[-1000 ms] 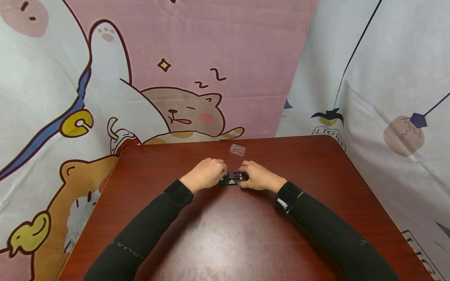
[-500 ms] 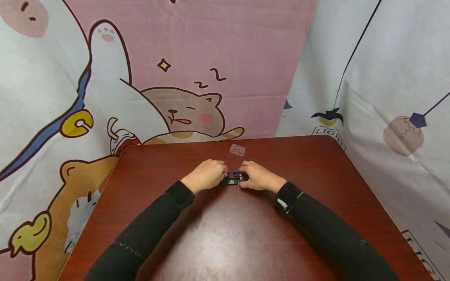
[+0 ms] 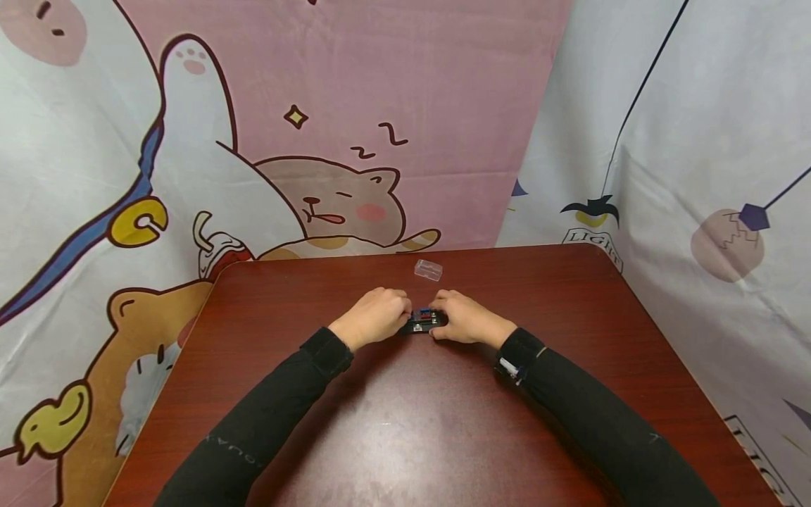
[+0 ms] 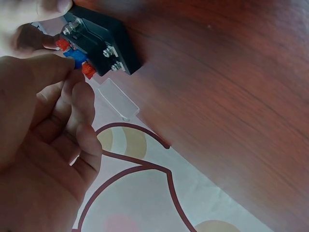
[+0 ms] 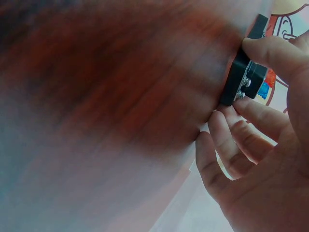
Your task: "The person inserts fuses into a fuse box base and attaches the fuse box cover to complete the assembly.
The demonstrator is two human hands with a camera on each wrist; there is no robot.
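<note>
A black fuse box (image 3: 419,326) with metal screw terminals rests near the far side of the table. Red and blue blade fuses stand in it; in the left wrist view a blue fuse (image 4: 76,57) sits between two red ones. My left hand (image 3: 375,315) pinches the blue fuse between thumb and finger, its thumb tip partly covering it. My right hand (image 3: 467,318) grips the box's right end, thumb on the near side and fingers on the far side. In the right wrist view the box (image 5: 236,75) stays between that thumb and the fingers.
A clear plastic cover (image 3: 428,270) lies beyond the box, close to the table's back edge. The brown wooden table (image 3: 393,422) meets a cartoon-printed cloth (image 3: 469,127) behind and at the sides.
My left hand has shifted very slightly to the right over the box's left end. The right hand, the box and the clear cover look still.
</note>
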